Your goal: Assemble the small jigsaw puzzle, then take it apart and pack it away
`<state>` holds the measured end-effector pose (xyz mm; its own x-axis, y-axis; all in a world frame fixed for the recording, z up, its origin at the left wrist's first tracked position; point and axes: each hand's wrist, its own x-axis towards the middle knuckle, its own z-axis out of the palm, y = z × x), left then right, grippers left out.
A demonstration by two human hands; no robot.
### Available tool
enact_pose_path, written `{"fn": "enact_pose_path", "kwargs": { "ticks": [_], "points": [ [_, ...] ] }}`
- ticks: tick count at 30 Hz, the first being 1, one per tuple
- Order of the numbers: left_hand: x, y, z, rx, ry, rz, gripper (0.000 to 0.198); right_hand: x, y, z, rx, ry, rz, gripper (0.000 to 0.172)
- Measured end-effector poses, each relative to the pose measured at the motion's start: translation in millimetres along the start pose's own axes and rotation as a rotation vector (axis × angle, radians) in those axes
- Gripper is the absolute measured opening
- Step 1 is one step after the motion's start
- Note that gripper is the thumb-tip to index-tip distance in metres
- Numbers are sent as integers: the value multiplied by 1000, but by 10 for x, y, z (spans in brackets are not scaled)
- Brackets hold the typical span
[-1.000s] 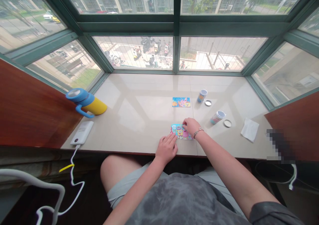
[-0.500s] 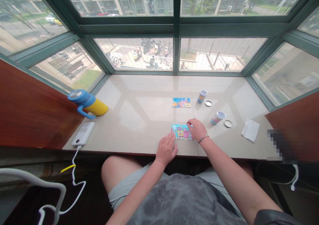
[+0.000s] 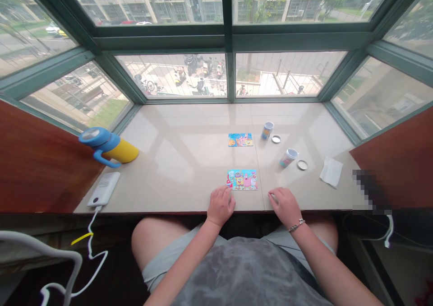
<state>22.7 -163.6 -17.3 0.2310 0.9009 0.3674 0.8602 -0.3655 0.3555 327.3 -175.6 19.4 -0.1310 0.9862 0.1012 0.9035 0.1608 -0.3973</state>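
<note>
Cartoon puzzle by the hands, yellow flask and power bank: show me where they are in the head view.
Cartoon puzzle (image 3: pixel 242 179): head view, its middle.
Yellow flask (image 3: pixel 121 150): head view, its yellow body.
Power bank (image 3: pixel 103 188): head view, its top face.

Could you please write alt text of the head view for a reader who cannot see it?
The left hand rests at the lower corner of a SpongeBob jigsaw puzzle on a tiled window ledge, the braceleted right hand beside it. A second puzzle, two open plastic tubs with their lids, a tissue, a blue-and-yellow flask and a power bank lie nearby.
</note>
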Motion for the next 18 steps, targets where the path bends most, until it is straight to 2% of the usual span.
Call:
{"fn": "enact_pose_path", "kwargs": {
  "ticks": [5, 10, 14, 18],
  "points": [
    [39, 2, -14, -24, 69, -110, 35, -94, -58, 58, -18, -27, -18, 24],
    [63, -8, -9, 12, 48, -151, 32, -108, -190, 39, -48, -42, -72, 24],
    [48, 12, -18, 2, 21, -61, 33, -116, -295, 26, -57, -53, -158, 31],
    [38, 26, -63, -1, -26, 75, 44, -118, -353, 80, -76, -70, -227, 41]
  ]
}}
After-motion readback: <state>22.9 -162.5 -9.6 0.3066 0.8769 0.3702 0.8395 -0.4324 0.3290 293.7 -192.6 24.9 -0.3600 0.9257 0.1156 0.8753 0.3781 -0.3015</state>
